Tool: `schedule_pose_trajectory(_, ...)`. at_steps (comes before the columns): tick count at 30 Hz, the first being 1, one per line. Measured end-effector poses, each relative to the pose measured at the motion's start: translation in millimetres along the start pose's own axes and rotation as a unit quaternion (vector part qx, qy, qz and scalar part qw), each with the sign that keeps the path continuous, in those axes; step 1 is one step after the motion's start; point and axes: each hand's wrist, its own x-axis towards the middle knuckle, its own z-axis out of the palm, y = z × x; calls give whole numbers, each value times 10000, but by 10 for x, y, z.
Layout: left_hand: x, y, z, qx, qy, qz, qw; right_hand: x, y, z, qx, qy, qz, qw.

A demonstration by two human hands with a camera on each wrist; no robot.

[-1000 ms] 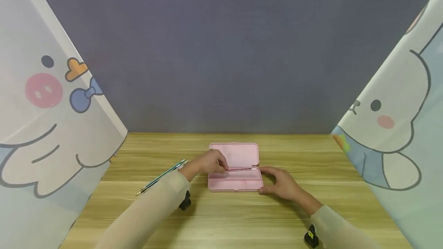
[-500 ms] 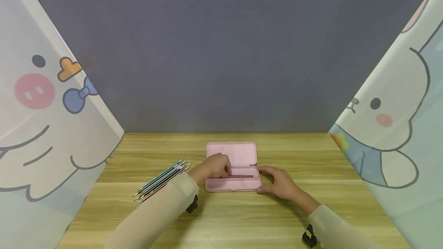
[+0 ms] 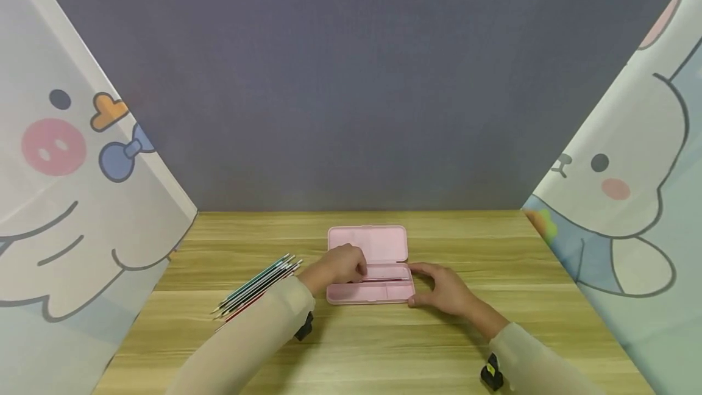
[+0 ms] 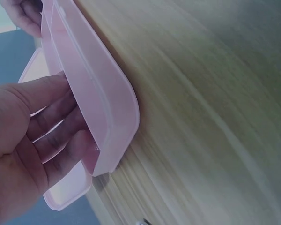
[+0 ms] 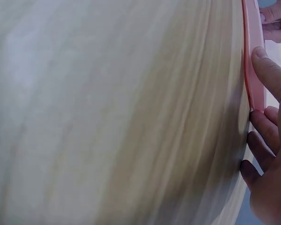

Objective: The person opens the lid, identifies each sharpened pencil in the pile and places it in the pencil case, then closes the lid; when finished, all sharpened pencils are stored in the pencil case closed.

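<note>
A pink pencil case [image 3: 356, 292] stands open on the table, its lid [image 3: 388, 241] folded back behind it. My left hand [image 3: 345, 263] reaches into the long rear compartment, with its fingertips at a thin reddish pencil [image 3: 386, 279] that lies along the divider. In the left wrist view the fingers [image 4: 61, 140] dip behind the divider, which hides their tips and the pencil. My right hand [image 3: 445, 290] holds the case's right end, thumb at the front corner and index finger at the back corner. In front, the long compartment and the small right one hold nothing.
Several pencils [image 3: 258, 285], teal, dark and red, lie in a slanted bundle left of the case, partly behind my left sleeve [image 3: 247, 337]. A grey wall [image 3: 351, 84] bounds the wooden table [image 3: 384, 352] at the back, and cartoon-printed panels [image 3: 620, 188] flank it.
My left hand has moved slightly right and lowered the reddish pencil into the rear compartment, against the divider. More of the pencil bundle shows beside my sleeve. My right hand stays on the case.
</note>
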Motion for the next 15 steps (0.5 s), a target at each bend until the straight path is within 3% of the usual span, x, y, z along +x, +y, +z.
schedule_pose_trajectory(5,-70,-78,2,-209,132,99,9996,39,-21,-22,-318,-55,-8,9995)
schedule_pose_trajectory(8,-154,-137,-24,-453,386,188,9981,55,-43,-42,-468,-106,26,9988)
schedule_pose_trajectory(15,-445,-335,-275,-1170,1036,231,9874,71,-35,-67,-670,-225,1,9975)
